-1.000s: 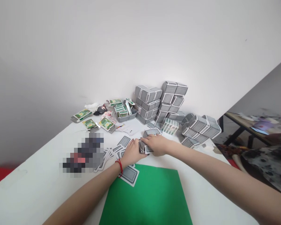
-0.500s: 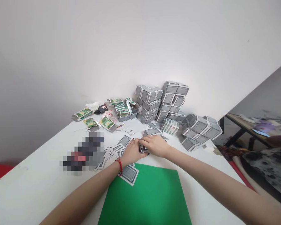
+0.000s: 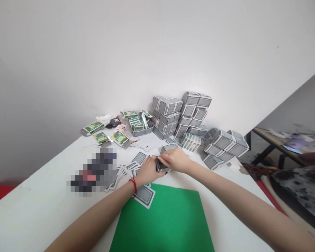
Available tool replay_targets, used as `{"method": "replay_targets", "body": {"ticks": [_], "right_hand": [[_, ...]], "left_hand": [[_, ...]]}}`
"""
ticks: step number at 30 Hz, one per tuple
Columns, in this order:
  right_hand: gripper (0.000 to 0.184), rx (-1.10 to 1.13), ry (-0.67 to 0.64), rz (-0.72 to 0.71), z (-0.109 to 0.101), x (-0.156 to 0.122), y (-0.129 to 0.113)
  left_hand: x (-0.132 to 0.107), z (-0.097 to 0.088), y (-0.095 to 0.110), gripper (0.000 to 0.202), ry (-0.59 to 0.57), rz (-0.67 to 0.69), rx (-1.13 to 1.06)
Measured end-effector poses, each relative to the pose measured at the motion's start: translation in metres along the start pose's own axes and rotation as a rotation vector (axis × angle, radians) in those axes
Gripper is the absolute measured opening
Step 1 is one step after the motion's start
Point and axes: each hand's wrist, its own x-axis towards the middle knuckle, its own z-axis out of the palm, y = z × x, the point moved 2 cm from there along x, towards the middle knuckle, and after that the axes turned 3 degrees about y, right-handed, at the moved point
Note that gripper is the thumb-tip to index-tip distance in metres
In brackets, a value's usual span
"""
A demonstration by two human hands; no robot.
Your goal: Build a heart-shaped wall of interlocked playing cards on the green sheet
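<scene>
Just beyond the green sheet (image 3: 165,217), my left hand (image 3: 148,171) grips the left side of a small block of folded playing cards (image 3: 161,167). The fingers of my right hand (image 3: 175,160) are closed on the block's top and right side, hiding much of it. Its visible inside is dark. Close behind my right hand lies another grey-backed card block (image 3: 170,147). Loose playing cards (image 3: 126,170) fan out left of my left hand. One more card (image 3: 145,196) lies face down on the sheet's corner, near my wrist.
Against the wall rise a stack of card blocks (image 3: 166,117) and a taller stack (image 3: 194,112). More joined blocks (image 3: 224,145) stand at the right. Green card boxes (image 3: 120,138) and a tray of boxes (image 3: 141,132) sit back left. A pixelated patch (image 3: 93,171) hides something.
My right hand has shifted slightly and its fingers have drawn up, baring more of the block's dark inside. My left hand stays in place.
</scene>
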Motion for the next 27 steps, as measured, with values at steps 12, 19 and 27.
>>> {"method": "replay_targets", "body": {"ticks": [12, 19, 27], "right_hand": [[0.024, 0.438, -0.268, 0.053, -0.012, 0.017, -0.005], [0.049, 0.215, -0.295, -0.039, -0.004, 0.033, -0.007], [0.028, 0.451, -0.409, -0.089, 0.003, 0.040, 0.010]], "left_hand": [[-0.002, 0.001, -0.004, 0.041, -0.004, 0.080, -0.035], [0.000, 0.006, -0.010, 0.050, 0.057, 0.100, -0.070], [0.000, 0.007, -0.005, 0.037, -0.002, 0.082, -0.048]]}}
